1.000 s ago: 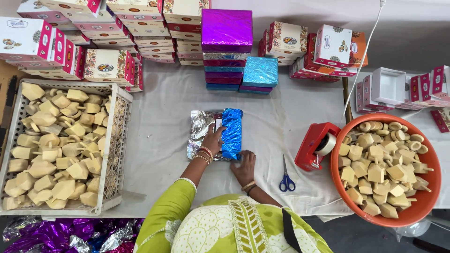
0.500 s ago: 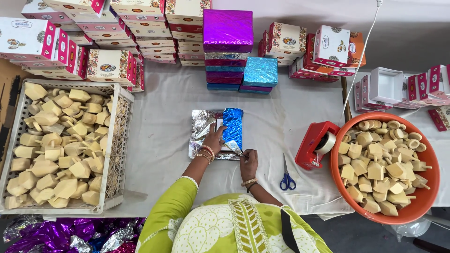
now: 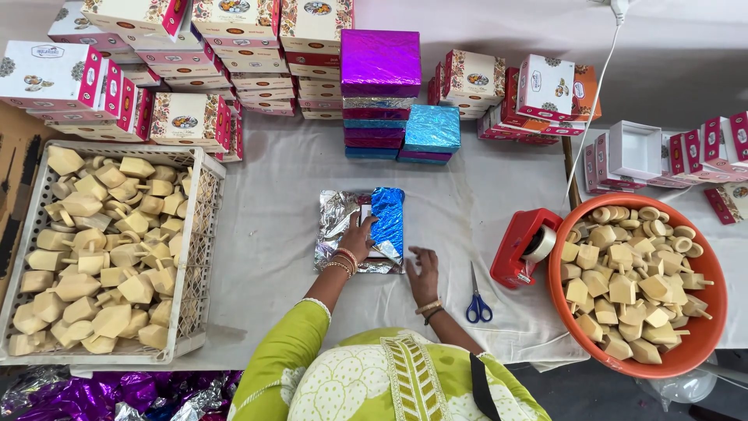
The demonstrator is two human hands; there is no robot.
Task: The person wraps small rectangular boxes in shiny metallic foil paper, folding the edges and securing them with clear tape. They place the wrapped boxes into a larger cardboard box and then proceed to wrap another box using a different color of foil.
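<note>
1. Bare cloth [image 3: 273,234] left of the foil-wrapped box [image 3: 366,230] lies open up to the white crate [image 3: 204,234] at frame left.
2. Upper centre, stacked wrapped boxes [image 3: 380,93] bar the way.
3. Right of centre, scissors [image 3: 477,300], red tape dispenser [image 3: 526,248] and orange tub [image 3: 693,351] crowd the passage.

Around us on the white table [image 3: 273,257]

At our left we see a white crate [image 3: 199,257] of pale wooden tops, at our right an orange tub [image 3: 686,359] of the same. Near the tub sit a red tape dispenser [image 3: 523,248] and blue-handled scissors [image 3: 478,300]. Behind, we see printed boxes [image 3: 187,117] stacked beside foil-wrapped boxes [image 3: 380,62] in purple and blue.
</note>
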